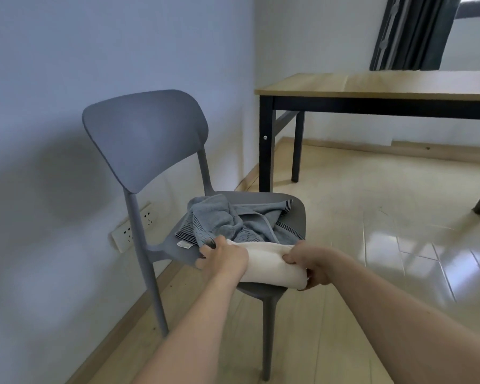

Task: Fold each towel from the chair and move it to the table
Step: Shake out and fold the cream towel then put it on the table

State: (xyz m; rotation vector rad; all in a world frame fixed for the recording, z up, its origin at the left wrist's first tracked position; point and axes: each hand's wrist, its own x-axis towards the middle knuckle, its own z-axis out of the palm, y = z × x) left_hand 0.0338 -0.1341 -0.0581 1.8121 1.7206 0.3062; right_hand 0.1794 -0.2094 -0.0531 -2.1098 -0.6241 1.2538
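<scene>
One long table (377,84) with a light wood top and black metal legs stands beyond and to the right of the single grey moulded-plastic chair (144,134), well apart from it. One dark grey pleated curtain (410,31) hangs behind the table, farther still from the chair. The chair sits against a pale blue wall, and its seat carries two towels. One crumpled blue-grey terry towel with dark striped borders (233,220) is heaped on the rear half of the seat; one small white sewn label (185,244) sticks out at its left edge onto the bare seat, and its printing is too small to read. One folded cream-white towel (272,266) lies along the front edge of the seat, touching the grey towel behind it. Two bare hands hold it: the left hand (223,256) has its fingers curled over the cream towel's left end, and the right hand (306,263) pinches the right end between thumb and curled fingers. One white double wall socket plate (135,227) sits low on the wall, behind the chair's left rear leg.
</scene>
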